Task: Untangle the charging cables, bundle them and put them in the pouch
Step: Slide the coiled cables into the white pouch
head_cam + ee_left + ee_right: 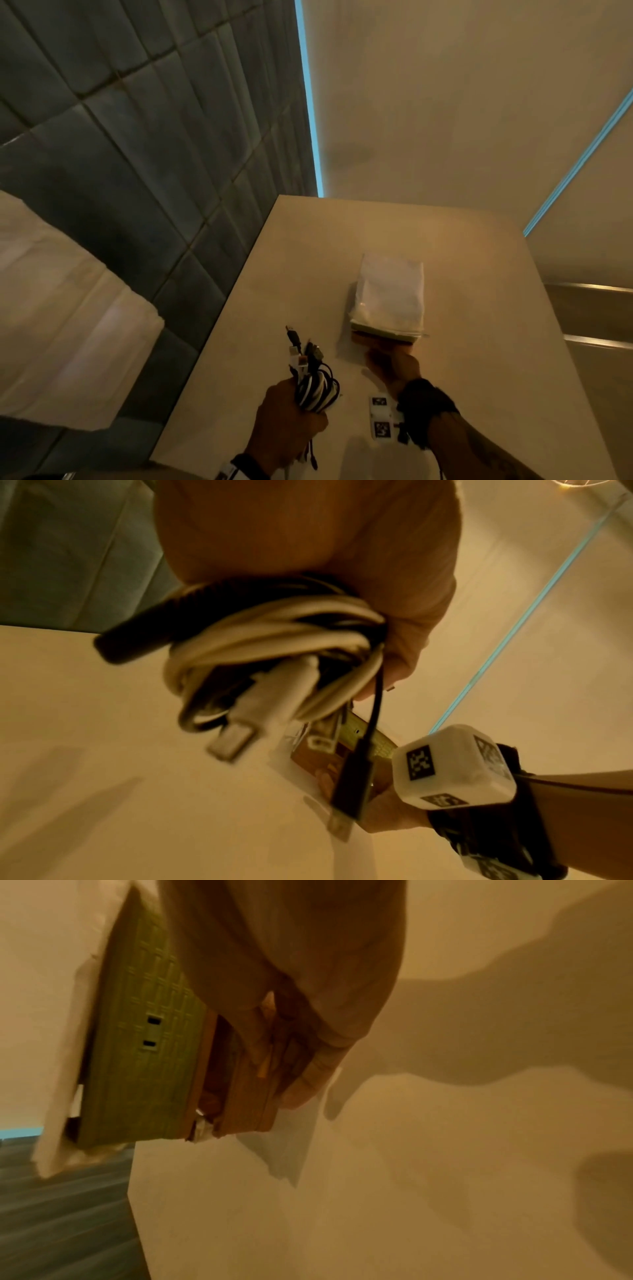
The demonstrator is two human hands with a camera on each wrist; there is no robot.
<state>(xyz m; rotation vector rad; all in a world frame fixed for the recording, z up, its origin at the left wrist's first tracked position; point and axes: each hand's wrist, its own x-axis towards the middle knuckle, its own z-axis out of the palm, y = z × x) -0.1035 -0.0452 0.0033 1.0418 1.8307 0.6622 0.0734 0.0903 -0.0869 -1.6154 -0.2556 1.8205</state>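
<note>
My left hand [291, 421] grips a bundle of coiled black and white charging cables [315, 387] above the near part of the table; several plugs stick up from the coil. In the left wrist view the cable bundle [274, 647] fills the fist of the left hand [394, 631], with connectors hanging loose. My right hand [394, 366] holds the near edge of the white pouch [390, 294], which has a green and brown strip along that edge. In the right wrist view the fingers of the right hand [308, 1042] pinch the pouch [143, 1047] at its brown edge, lifted off the table.
The beige table [479, 342] has a left edge next to a dark tiled floor [137, 137]. A white cushioned seat [61, 308] stands at the left. A wrist tracker with printed markers [380, 418] sits on my right wrist.
</note>
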